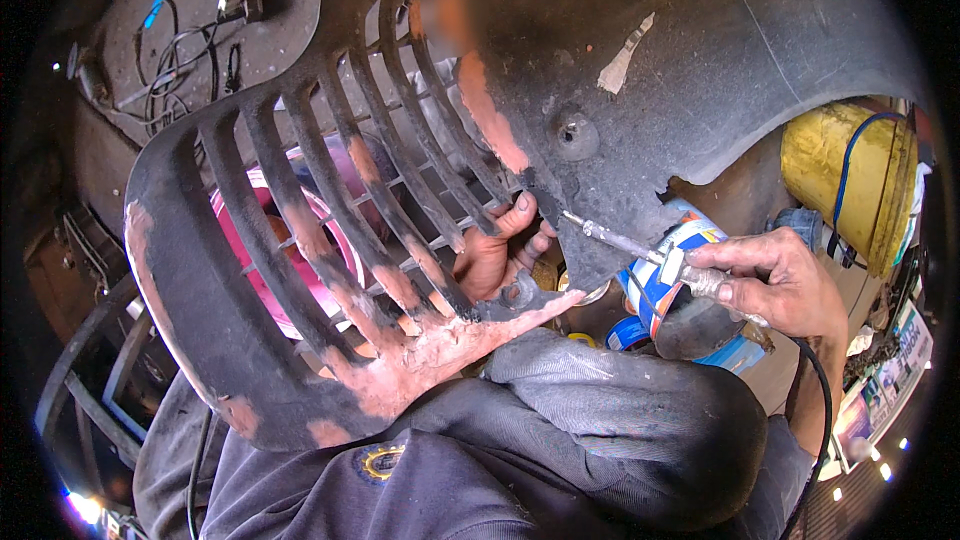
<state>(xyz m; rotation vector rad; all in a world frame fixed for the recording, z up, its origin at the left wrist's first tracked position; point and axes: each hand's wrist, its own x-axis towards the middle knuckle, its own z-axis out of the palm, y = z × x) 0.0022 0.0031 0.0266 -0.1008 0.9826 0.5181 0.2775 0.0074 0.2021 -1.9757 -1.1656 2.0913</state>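
black grille [300,270] gripped by left hand [495,255]; right hand [775,280] pinches tool [640,245].

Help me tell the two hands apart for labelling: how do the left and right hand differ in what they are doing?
The left hand sits behind the black slatted panel, its fingers hooked over the panel's edge; the right hand is out in the open, beside a blue-and-white can. The left hand grips the panel itself, while the right hand holds a corded metal tool whose tip points at that edge. Both are bare and grimy.
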